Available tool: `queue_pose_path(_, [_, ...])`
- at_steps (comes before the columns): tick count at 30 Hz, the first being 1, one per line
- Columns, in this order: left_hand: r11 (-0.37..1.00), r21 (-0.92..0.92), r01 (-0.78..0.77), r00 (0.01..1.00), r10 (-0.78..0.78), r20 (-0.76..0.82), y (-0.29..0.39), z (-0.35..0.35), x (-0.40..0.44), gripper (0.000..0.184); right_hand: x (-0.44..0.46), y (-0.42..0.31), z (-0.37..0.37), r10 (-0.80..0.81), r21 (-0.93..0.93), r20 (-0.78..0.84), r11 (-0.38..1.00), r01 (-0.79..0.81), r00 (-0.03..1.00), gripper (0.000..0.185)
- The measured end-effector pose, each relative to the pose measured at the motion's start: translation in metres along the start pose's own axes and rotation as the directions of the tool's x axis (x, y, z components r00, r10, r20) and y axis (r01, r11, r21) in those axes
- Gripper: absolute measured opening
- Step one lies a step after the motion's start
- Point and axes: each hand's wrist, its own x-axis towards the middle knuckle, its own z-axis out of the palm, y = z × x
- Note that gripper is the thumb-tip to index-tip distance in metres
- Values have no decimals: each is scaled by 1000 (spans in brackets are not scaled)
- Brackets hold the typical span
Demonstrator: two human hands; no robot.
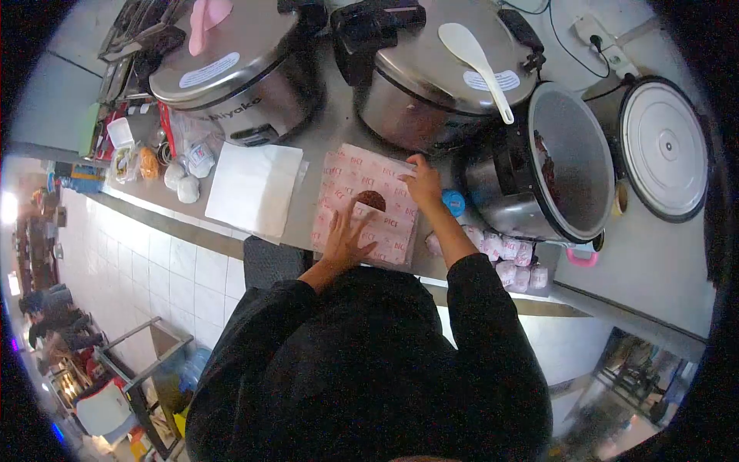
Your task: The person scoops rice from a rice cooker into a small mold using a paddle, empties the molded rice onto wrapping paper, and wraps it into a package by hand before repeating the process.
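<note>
A sheet of pink printed wrapping paper (339,165) lies on the counter in front of me. Near its middle is a round dark reddish-brown mound of food (372,200), its lower part covered by a paper flap. My left hand (348,240) rests on the lower left of the paper with fingers spread, the fingertips close to the mound. At the upper right corner, my right hand (423,185) has its fingers bent around the sheet's edge and pinches it. A stack of white sheets (254,187) lies left of the wrapping paper.
Two large lidded cookers (254,100) (439,77) stand behind; a white rice paddle (471,54) tops the right one. An open pot (500,162) stands at right beside a round lid (668,146). Several wrapped bundles (519,258) and a blue cap (453,203) sit near my right arm.
</note>
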Motion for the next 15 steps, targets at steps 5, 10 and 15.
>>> queue_pose_path(5, [976, -167, 143, 972, -171, -164, 13, 9, 17, 95, -5, 6, -3, -156, -13, 59, 988, 157, 986, 35])
queue_pose_path(10, [958, -207, 196, 914, -255, -316, 23, 27, 31, 100, -11, 20, 8, -136, -176, 232, 968, 179, 963, 25])
queue_pose_path(15, [941, -290, 173, 857, -289, -427, 16, 43, 36, 100, -19, 24, -3, -709, -276, -137, 698, 661, 691, 30])
